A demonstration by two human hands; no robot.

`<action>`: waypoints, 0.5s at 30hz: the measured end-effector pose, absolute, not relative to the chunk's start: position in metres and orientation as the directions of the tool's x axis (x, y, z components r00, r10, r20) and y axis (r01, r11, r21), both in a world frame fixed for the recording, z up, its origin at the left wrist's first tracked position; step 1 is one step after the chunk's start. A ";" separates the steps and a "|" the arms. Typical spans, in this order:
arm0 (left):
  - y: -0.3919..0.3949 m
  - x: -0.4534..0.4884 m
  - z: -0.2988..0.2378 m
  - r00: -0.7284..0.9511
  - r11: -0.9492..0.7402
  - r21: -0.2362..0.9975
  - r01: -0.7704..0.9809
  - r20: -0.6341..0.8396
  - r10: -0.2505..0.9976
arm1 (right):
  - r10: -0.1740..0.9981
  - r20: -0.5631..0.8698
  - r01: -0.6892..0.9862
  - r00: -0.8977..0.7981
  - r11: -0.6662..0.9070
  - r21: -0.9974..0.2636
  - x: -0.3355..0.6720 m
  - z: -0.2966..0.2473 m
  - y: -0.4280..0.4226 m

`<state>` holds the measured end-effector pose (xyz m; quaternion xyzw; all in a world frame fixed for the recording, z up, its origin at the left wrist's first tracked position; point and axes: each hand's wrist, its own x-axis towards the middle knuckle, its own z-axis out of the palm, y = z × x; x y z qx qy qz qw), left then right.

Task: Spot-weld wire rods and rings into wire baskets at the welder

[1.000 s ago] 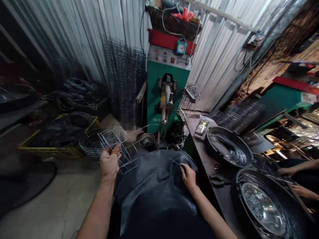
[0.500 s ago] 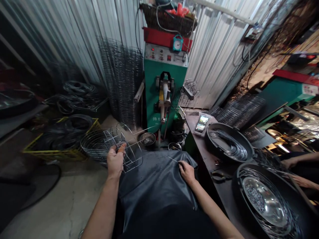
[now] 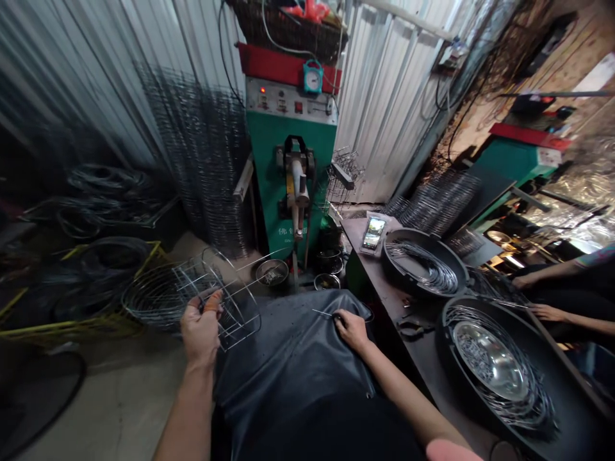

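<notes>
My left hand (image 3: 200, 328) is closed on a half-built wire frame (image 3: 225, 301) made of thin rods and a hoop, held out above the floor to the left of my lap. An orange cover shows on its thumb. My right hand (image 3: 352, 328) rests on the black apron (image 3: 293, 371) over my knees and pinches a short thin wire (image 3: 323, 314) that points left. A green welding machine (image 3: 291, 173) with a red top stands straight ahead.
A round wire basket (image 3: 154, 298) sits on the floor left of the frame. On the bench to the right stand a black pan of curved wires (image 3: 423, 266), a larger black pan holding a steel bowl (image 3: 494, 368), and a phone (image 3: 373, 232). Another person's hands (image 3: 533, 298) work at far right.
The view has swung slightly to the right and down. Both hands keep their grips; the wire frame has shifted a little left and down in view.
</notes>
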<state>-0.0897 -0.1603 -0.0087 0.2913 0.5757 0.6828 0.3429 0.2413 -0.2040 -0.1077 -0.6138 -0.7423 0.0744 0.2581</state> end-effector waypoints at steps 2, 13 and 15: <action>-0.160 -0.089 -0.008 -0.608 -0.118 0.981 -0.153 0.001 0.794 | 0.952 0.287 0.871 -0.108 0.230 -0.435 0.242 -0.109 -0.204; -0.156 -0.076 0.008 -0.534 -0.094 0.981 -0.168 -0.010 0.846 | 0.909 0.406 0.917 -0.093 0.237 -0.321 0.250 -0.083 -0.203; -0.153 -0.070 0.015 -0.476 -0.125 0.976 -0.180 0.025 0.879 | 0.876 0.476 0.930 -0.075 0.233 -0.283 0.257 -0.056 -0.190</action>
